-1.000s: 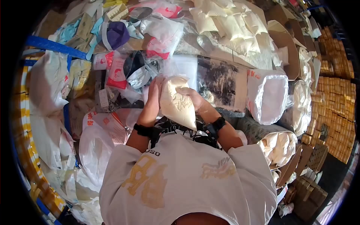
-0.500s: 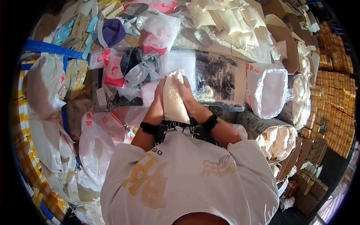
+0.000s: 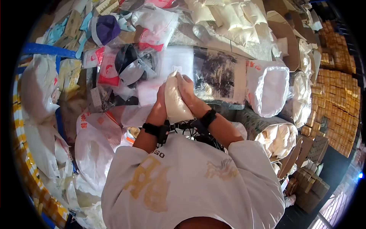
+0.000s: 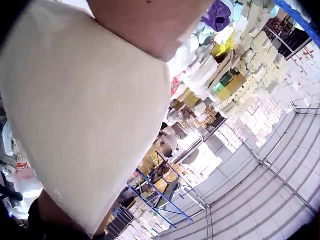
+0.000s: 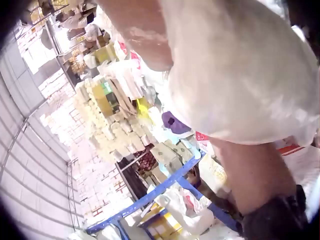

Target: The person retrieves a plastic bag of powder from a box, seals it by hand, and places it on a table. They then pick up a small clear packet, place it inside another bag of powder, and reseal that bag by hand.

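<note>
A clear plastic bag of cream-coloured powder [image 3: 176,100] is held upright in front of the person's chest, its narrow top pointing away from the body. The left hand [image 3: 161,94] grips its left side, and the right hand [image 3: 187,91] grips the right side near the top. In the left wrist view the powder bag [image 4: 85,110] fills much of the picture, with part of a hand [image 4: 150,25] above it. The right wrist view shows the bag [image 5: 240,70] bulging beside a thumb or finger [image 5: 142,32]. Most fingertips are hidden behind the bag.
A stack of clear plastic bags [image 3: 177,57] lies just beyond the hands. Right of it is a powder-dusted dark board [image 3: 219,74], then a plastic-lined container [image 3: 272,91]. Filled powder bags [image 3: 236,23] are heaped at the back, near a metal scoop [image 3: 201,33]. Red-and-white packets [image 3: 108,70] lie left.
The right hand has moved from the bag's front face to its right side. Squeezed between both hands, the bag looks narrower and more upright. The head view has shifted slightly.
</note>
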Demonstrator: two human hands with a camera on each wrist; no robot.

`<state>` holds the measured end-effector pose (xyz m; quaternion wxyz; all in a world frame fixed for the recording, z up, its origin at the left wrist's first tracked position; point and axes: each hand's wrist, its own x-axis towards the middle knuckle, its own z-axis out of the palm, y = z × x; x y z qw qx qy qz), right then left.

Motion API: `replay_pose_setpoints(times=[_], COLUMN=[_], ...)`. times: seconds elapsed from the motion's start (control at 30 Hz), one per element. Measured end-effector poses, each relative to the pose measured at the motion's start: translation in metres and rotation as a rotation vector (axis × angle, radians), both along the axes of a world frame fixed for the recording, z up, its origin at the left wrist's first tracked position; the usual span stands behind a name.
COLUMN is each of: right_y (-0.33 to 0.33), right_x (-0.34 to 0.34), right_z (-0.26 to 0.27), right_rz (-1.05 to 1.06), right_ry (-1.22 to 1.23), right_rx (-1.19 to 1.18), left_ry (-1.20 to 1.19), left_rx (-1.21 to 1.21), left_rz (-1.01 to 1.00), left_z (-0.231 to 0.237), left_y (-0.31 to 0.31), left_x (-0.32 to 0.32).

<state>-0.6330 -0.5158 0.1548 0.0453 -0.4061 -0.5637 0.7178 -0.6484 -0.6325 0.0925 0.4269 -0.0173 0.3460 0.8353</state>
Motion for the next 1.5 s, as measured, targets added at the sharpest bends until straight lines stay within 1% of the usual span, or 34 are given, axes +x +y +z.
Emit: replay_pose_setpoints(times=[0.03,0.07,0.1,0.13,0.17,0.2,0.23,0.27,0.3,0.33,0.37,0.43,0.47,0.57,0.6,0.63,0.67,0.7,0.73,0.77,0.87,0.9,0.93,0.97,1.0,1.03,1.07,1.13,1.2,1.27,1.3,1.4,1.47,1.5], right_y=[0.0,0.005,0.001,-0.008,-0.002,-0.002,-0.002,-0.005,-0.002,0.006,0.009,0.005,0.004,0.019,0.018,0.019,0.018,0.019,0.02,0.021,0.019,0.019,0.019,0.019,0.019,0.012,-0.004,-0.005,0.015,0.023,0.025,0.028,0.025,0.024], right_x=[0.006,0.006,0.004,0.001,0.004,0.005,0.006,0.0,-0.003,-0.008,-0.013,-0.018,-0.019,-0.021,-0.022,-0.018,-0.018,-0.02,-0.02,-0.018,-0.011,-0.009,-0.009,-0.01,-0.009,-0.009,-0.012,-0.011,0.003,0.009,0.014,0.024,0.027,0.029], right_z=[-0.016,-0.032,0.002,0.015,-0.015,-0.005,-0.02,0.01,0.023,0.013,0.008,-0.003,-0.004,-0.027,-0.033,-0.038,-0.027,-0.019,-0.018,-0.018,-0.022,-0.024,-0.026,-0.024,-0.023,-0.021,-0.008,-0.012,-0.052,-0.063,-0.068,-0.086,-0.105,-0.114], right_rz=[0.123,0.234,0.207,0.085,0.151,0.119,0.117,0.023,0.091,0.189,0.288,0.163,0.098,0.236,0.229,0.251,0.274,0.298,0.32,0.341,0.347,0.339,0.326,0.313,0.301,0.185,0.068,0.0,0.094,0.168,0.208,0.347,0.509,0.492], right_ry=[-0.063,-0.116,-0.188,-0.195,-0.218,-0.152,-0.072,-0.013,-0.131,-0.181,-0.235,-0.132,-0.083,0.148,0.142,0.083,0.025,-0.032,-0.073,-0.115,-0.191,-0.205,-0.263,-0.322,-0.38,-0.482,-0.582,-0.539,-0.242,-0.149,-0.104,-0.008,-0.128,-0.213], right_rx=[0.144,0.303,0.22,0.266,0.213,0.15,0.126,-0.057,-0.02,0.089,0.195,0.169,0.156,0.097,0.13,0.172,0.213,0.254,0.235,0.216,0.134,0.103,0.126,0.147,0.169,0.337,0.503,0.403,-0.121,-0.287,-0.371,-0.302,0.016,-0.019], left_ry=[-0.018,-0.251,-0.496,-0.52,-0.484,-0.426,-0.359,-0.287,-0.22,-0.184,-0.147,-0.443,-0.46,-0.429,-0.402,-0.378,-0.354,-0.436,-0.518,-0.599,-0.509,-0.505,-0.499,-0.492,-0.514,-0.535,-0.557,-0.595,-0.596,-0.554,-0.519,-0.457,-0.464,-0.458], left_rx=[-0.004,0.156,0.297,0.314,0.309,0.279,0.242,0.2,0.16,0.142,0.123,0.102,0.083,-0.011,0.016,0.039,0.06,-0.033,-0.13,-0.229,-0.266,-0.256,-0.246,-0.236,-0.227,-0.215,-0.204,-0.211,-0.179,-0.1,-0.109,-0.171,-0.243,-0.267], left_rz=[0.029,0.041,0.062,0.04,0.009,-0.023,-0.049,-0.06,-0.056,-0.026,0.003,0.012,0.046,0.161,0.145,0.129,0.114,0.132,0.149,0.165,0.17,0.204,0.237,0.27,0.256,0.244,0.231,0.272,0.288,0.285,0.241,0.137,0.081,0.047], left_z=[-0.005,-0.003,0.002,-0.002,-0.011,-0.029,-0.049,-0.07,-0.095,-0.117,-0.121,-0.13,-0.13,-0.114,-0.109,-0.104,-0.088,-0.055,-0.008,0.016,0.004,-0.009,-0.021,-0.017,-0.012,-0.007,-0.001,-0.006,-0.013,-0.014,-0.011,-0.001,-0.001,-0.003], left_y=[-0.002,-0.001,0.001,0.003,0.004,0.002,0.002,0.002,-0.002,-0.005,-0.006,-0.008,-0.004,0.013,0.014,0.011,0.008,0.007,0.008,0.009,0.007,0.009,0.013,0.016,0.016,0.016,0.016,0.018,0.016,0.011,0.008,0.003,0.003,0.002], left_x=[0.002,0.003,0.003,0.0,0.0,0.001,0.0,0.001,0.003,0.004,0.002,-0.003,-0.006,-0.016,-0.015,-0.013,-0.012,-0.015,-0.019,-0.021,-0.017,-0.017,-0.017,-0.018,-0.018,-0.016,-0.015,-0.014,-0.009,-0.005,-0.001,0.003,0.005,0.006])
